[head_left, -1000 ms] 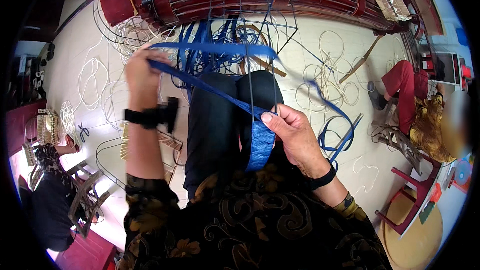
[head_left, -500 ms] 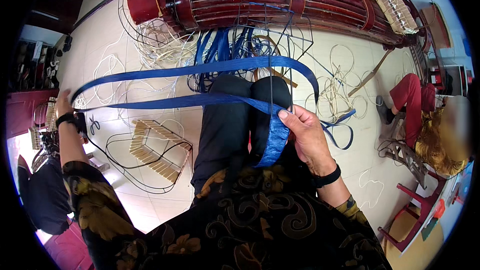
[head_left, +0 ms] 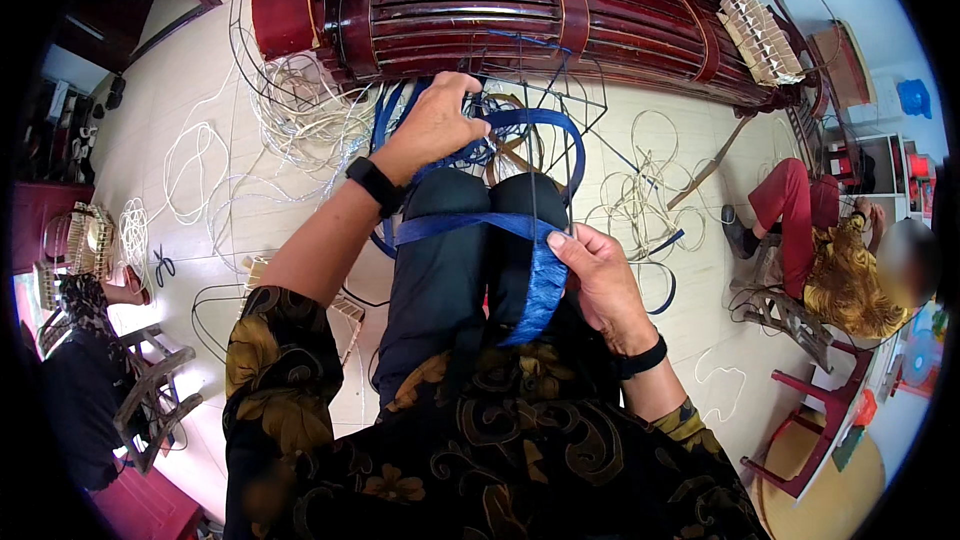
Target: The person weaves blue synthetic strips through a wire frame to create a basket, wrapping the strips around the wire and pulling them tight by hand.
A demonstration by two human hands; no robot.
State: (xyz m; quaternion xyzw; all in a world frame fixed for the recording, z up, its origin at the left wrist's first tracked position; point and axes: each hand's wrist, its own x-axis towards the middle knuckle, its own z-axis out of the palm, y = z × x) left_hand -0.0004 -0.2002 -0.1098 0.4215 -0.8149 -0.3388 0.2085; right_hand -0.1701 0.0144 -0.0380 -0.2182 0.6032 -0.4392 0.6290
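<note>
Over my lap, my right hand [head_left: 600, 275] pinches a flat blue strap [head_left: 540, 290] between thumb and fingers, against the upright wires of a thin dark wire frame [head_left: 533, 155]. A woven-looking blue end hangs below the thumb. From there the strap crosses my knees to the left, and another stretch curves round beyond the wires. Beyond my knees, my left hand [head_left: 440, 122] has thumb and forefinger apart beside that far stretch of strap. Its other fingers are partly hidden. A heap of blue straps [head_left: 390, 115] lies under and beside this hand.
A dark red slatted wooden bench [head_left: 460, 10] stands ahead, with a cream woven piece [head_left: 762, 35] at its right end. Tangled pale cord [head_left: 285, 110] covers floor at left; more cord [head_left: 640, 185] lies right. Scissors [head_left: 163, 267] lie left. People sit at both sides.
My left hand has come from the far left to beyond my knees, and the long loop of strap no longer stretches out left. My right hand keeps its pinch by the wires.
</note>
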